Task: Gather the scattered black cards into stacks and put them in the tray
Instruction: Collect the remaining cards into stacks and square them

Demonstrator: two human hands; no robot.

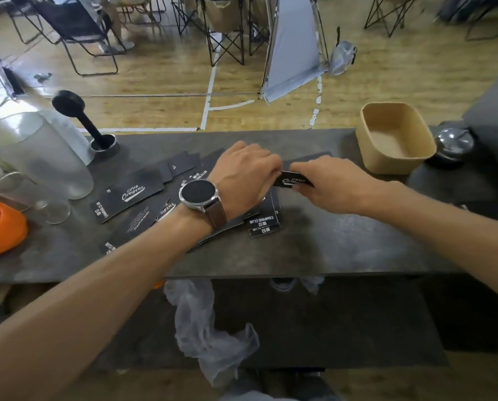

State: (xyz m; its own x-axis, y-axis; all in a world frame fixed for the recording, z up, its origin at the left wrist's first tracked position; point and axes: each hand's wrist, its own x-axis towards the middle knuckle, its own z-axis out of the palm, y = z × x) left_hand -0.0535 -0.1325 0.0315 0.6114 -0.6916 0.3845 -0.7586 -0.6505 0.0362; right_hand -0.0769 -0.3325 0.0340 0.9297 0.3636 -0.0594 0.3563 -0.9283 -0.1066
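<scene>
Your fingers [295, 183] on both hands pinch one black card [292, 180], long axis 9-to-3, right hand [328, 183] gripping it, left hand [242, 175] at its 9 end; kraft tray [398, 164] sits empty at 2 o'clock, nearest your right, remaining scattered cards [132, 193] at 8.

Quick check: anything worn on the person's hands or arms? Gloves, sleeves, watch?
No gloves, and no sleeves in view; both forearms are bare. The left hand has a watch at the wrist: round black face, silver case, brown strap. The right hand and its wrist carry nothing, no rings visible.
</scene>
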